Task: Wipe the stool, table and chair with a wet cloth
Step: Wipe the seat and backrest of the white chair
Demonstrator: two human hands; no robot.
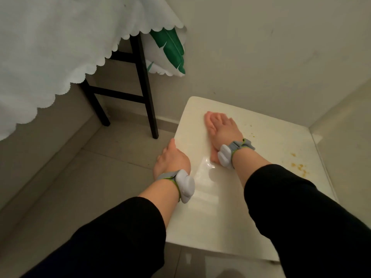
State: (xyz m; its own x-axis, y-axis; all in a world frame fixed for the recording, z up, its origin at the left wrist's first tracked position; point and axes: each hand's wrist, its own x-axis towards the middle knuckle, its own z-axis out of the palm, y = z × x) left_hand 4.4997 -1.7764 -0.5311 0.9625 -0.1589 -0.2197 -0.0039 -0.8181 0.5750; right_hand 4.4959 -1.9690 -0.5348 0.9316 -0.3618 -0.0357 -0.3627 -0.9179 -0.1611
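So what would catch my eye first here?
Two bare hands meet a white stool in the middle: the right hand lies flat on top, and the left hand holds its left edge. On the stool's right side lie orange crumbs, and a scalloped white tablecloth hangs at upper left.

This looks like a home, in a dining corner. A table (pixel 144 77) on black legs wears a white scalloped tablecloth (pixel 50 47) over a leaf-print cloth (pixel 170 49). A white stool (pixel 261 149) speckled with orange food crumbs (pixel 299 167) stands on a pale tiled floor (pixel 70 177) beside plain cream walls (pixel 261 47).
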